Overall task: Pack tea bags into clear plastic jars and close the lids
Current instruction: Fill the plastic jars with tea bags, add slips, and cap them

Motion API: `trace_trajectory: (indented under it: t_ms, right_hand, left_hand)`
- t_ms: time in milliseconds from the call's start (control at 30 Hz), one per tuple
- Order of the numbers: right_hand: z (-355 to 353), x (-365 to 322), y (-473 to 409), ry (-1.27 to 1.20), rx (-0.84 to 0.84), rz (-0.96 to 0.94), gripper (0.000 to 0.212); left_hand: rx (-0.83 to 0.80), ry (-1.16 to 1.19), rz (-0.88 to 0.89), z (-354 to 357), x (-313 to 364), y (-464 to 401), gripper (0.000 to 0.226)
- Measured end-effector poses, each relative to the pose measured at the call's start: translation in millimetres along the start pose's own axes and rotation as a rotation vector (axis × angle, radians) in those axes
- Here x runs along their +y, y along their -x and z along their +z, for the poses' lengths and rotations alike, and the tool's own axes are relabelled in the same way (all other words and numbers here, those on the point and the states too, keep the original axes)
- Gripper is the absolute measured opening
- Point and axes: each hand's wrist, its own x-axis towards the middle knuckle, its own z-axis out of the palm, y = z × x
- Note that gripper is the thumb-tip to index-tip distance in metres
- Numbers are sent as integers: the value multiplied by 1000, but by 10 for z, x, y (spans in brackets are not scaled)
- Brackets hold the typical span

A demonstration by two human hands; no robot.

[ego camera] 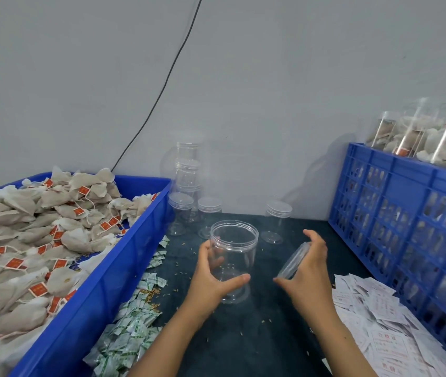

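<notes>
Left hand [212,278] around seemingly empty jar [234,257]

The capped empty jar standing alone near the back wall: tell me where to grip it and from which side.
Grip the capped empty jar round its clear cylindrical wall below the lid, coming from the front, probably with the right hand once that hand's own lid is set down. It stands upright with open table before it and the blue crate off to its right.

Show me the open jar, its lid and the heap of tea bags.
jar [234,257]: head view, on its clear side wall.
lid [294,259]: head view, on its tilted rim.
tea bags [26,240]: head view, middle of the heap.
</notes>
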Motion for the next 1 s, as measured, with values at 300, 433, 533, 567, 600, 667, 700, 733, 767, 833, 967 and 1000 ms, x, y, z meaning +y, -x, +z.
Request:
trace_trajectory:
  t_ms: [300,433,533,567,600,667,700,733,767,833,967,1000]
  right_hand:
    - [-22,-8,-8,577,-312,-136,79]
    - [65,38,29,677,-394,-154,84]
    - [168,95,66,623,-428,-107,88]
    - [188,106,73,593,-424,-94,89]
    - [203,109,77,557,-419,-83,90]
    - [205,109,85,488,-415,-68,90]
    - [202,103,96,467,-417,-68,87]
    - [193,89,108,451,-425,-79,82]
    - [185,67,120,429,-434,-95,74]
    - [155,4,133,333,-427,-132,61]
    - [108,-264,172,56,-248,-236,61]
    - [111,-323,183,-5,-191,-238,63]
  left_hand:
    - [-33,-43,-26,-41,-99,-64,85]
    - [-64,-23,-42,-65,-139,-90,86]
    - [-69,-19,-46,-80,-153,-95,87]
    - [-70,-16,-51,-81,-153,-100,87]
    - [-70,-12,-57,-87,-156,-102,87]
    - [-73,-2,-79,-93,-173,-111,86]
    - [-81,-6,-90,-94,-169,-110,84]
    - [-91,-21,-100,-96,-153,-97,84]
    - [-106,-48,-107,-100,-129,-80,86]
    - [-127,-114,-128,-106,-88,-50,93]
    - [-178,-254,-187,-162,97,38,103]
    - [-192,-293,-224,-188,182,59,106]
